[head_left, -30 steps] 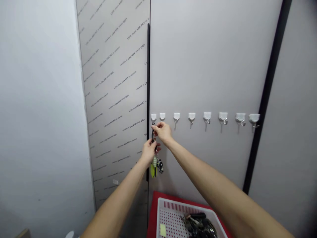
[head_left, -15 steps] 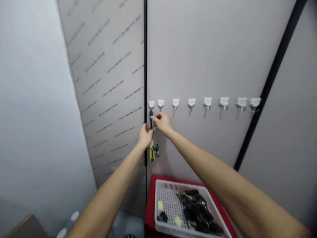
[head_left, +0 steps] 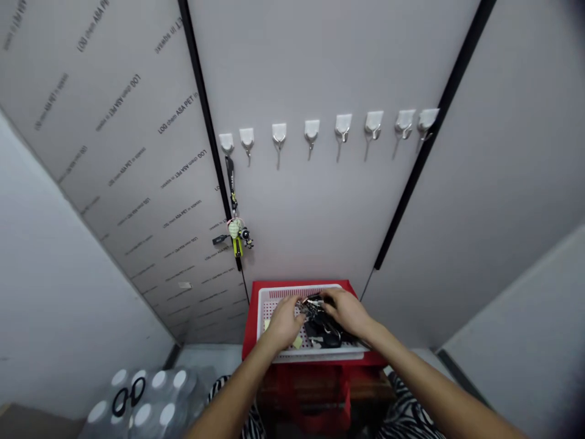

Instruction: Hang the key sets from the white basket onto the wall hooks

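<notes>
Keys (head_left: pixel 322 320) lie bunched in a white plastic basket (head_left: pixel 269 299); right hand (head_left: pixel 347 311) and left hand (head_left: pixel 284 323) curl over them, grips half-closed, hold unclear; keyring (head_left: pixel 236 230) hangs from leftmost wall hook (head_left: pixel 226 142), at basket's 10 o'clock.

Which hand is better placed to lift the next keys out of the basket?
Probably the right hand: its fingers lie over the black key bunch in the white basket, while the left hand sits more to the bunch's side.
</notes>
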Motion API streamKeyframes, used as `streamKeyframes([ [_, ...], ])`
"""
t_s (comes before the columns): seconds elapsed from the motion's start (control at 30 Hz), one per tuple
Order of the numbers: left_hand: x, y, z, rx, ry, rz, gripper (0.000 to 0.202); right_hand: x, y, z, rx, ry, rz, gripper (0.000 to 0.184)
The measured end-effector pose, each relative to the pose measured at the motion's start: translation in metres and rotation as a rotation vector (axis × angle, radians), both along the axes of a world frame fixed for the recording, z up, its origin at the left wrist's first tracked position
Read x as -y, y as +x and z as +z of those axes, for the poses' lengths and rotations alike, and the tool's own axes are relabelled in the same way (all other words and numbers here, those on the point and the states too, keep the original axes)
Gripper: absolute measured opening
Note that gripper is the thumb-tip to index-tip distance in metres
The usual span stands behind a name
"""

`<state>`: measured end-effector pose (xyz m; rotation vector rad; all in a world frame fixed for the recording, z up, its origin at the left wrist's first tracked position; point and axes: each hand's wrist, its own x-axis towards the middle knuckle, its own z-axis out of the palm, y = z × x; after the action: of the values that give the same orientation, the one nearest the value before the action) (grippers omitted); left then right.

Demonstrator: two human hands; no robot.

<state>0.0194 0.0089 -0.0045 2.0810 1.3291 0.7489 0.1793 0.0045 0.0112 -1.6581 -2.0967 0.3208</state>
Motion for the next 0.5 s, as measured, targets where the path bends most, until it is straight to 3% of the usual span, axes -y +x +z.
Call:
streamKeyframes([
  [0.13,-0.009,0.022,-0.012,-0.098,-0.018,0.042,0.037,0.003,0.0,-0.008,0.156,-0.001,-0.035,0.038],
  [0.33,-0.021,0.028,-0.02,-0.077,-0.128,0.141,0.031,0.0,-0.007,-0.011,0.177,-0.01,-0.019,0.027],
  [0.4,-0.023,0.026,-0.022,-0.006,-0.195,0.107,0.023,0.001,-0.006,-0.015,0.097,0.014,-0.01,0.027],
  [0.5,-0.024,0.025,-0.022,0.26,-0.304,0.082,0.017,0.0,-0.004,-0.017,-0.077,0.056,-0.052,0.027],
])
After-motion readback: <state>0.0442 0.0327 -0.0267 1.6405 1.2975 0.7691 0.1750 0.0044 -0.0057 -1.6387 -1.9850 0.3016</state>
